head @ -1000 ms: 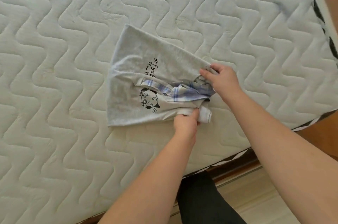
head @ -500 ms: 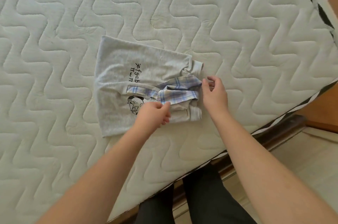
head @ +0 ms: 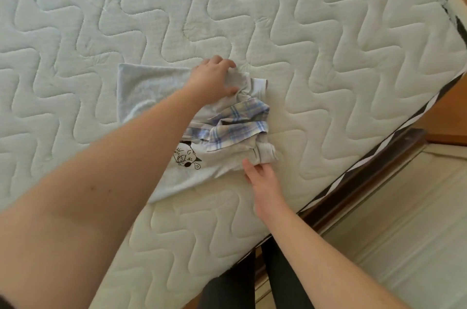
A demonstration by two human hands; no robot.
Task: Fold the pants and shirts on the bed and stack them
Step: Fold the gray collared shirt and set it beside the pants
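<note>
1 grey shirt (head: 151, 91) with a plaid collar (head: 237, 126) lies on the mattress (head: 328, 56). The left hand (head: 214, 81) grips bunched cloth by the collar; the right hand (head: 262, 174), fingers extended, touches 1 folded sleeve (head: 265, 152).

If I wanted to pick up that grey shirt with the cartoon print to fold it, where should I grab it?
Probably by the two sleeve cuffs at the collar end. The grey shirt lies flat, but its near cuff and far cuff are bunched up, giving fingers something to pinch. Come in from the plaid collar side, where the left hand and right hand already are.
</note>
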